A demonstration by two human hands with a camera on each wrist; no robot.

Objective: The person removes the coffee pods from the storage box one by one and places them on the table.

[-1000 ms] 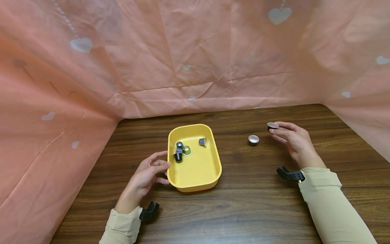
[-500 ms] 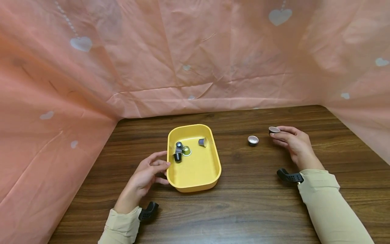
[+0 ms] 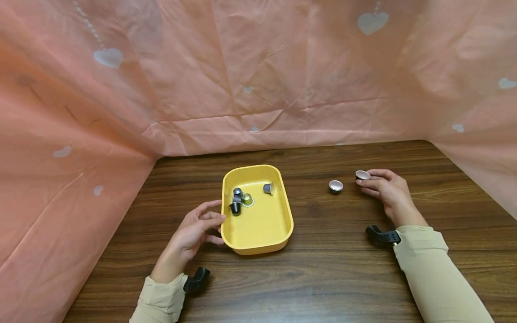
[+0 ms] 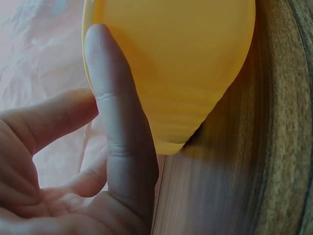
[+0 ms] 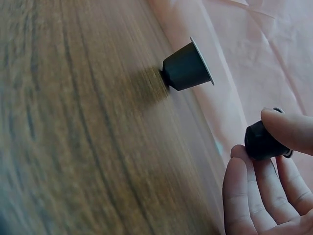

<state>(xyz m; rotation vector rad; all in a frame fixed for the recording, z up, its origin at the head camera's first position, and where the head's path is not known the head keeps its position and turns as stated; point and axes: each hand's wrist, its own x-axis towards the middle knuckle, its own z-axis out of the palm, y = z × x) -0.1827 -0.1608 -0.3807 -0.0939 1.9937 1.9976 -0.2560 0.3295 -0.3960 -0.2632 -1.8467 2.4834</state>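
On the worktop point(image 3: 315, 278), a tray point(image 3: 262, 226) with clustered capsules point(image 3: 236, 209) at its left and a single capsule point(image 3: 268, 188) at its right stands between the left hand point(image 3: 195, 231) and a lone capsule point(image 3: 335, 187), left of the right hand point(image 3: 388, 193).

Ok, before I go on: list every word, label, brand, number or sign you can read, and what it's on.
No text can be read in any view.
Capsule in right hand and standing capsule: no legible marking on their dark sides; lids too small to read.
Capsules in the yellow tray: too small to tell.
Pink sheet: white hearts, no lettering visible.
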